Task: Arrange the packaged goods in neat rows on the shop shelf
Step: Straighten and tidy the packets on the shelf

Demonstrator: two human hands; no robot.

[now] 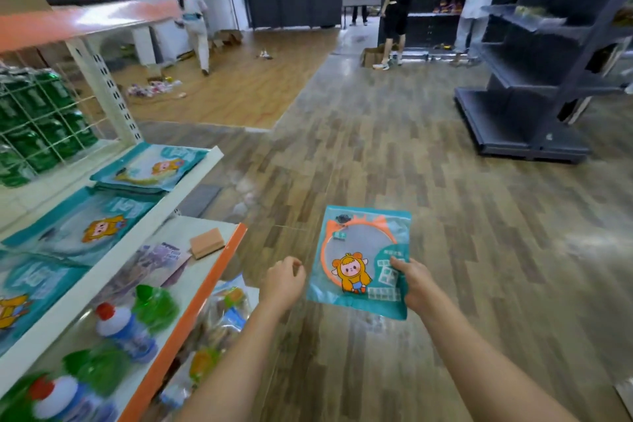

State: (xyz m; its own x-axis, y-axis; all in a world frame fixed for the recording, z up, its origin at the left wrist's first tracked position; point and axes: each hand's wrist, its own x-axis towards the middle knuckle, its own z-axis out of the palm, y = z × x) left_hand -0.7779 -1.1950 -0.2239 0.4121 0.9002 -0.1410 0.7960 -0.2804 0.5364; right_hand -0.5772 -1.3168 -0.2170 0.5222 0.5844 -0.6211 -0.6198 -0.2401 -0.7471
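1. Two hands out front in the head view, so here goes. The right hand (pixel 412 281) has the teal packet (pixel 363 262) pinched at its right edge, thumb on the front, other fingers tucked behind it. The packet is up in the air over the wood floor (pixel 445 216), facing the camera, with an orange hoop and a cartoon character on it.
2. The left hand (pixel 284 281) sits just left of the packet, not touching it, fingers loosely curled with nothing in them.
3. On the left is the white shop shelf (pixel 113 250). Its upper board has a row of matching teal packets (pixel 85 226) lying flat, running from near to far.
4. The lower board with the orange edge (pixel 191 312) carries blue bottles with red caps (pixel 123 331), green plastic bits (pixel 156 307), a purple pack (pixel 154 260) and a small orange block (pixel 206 242) at the far end.
5. Far left, green packs (pixel 37 120) sit behind a wire grid.
6. On the right stands a dark grey shelf unit (pixel 548 79), and a few people (pixel 397 3) are at the far racks.
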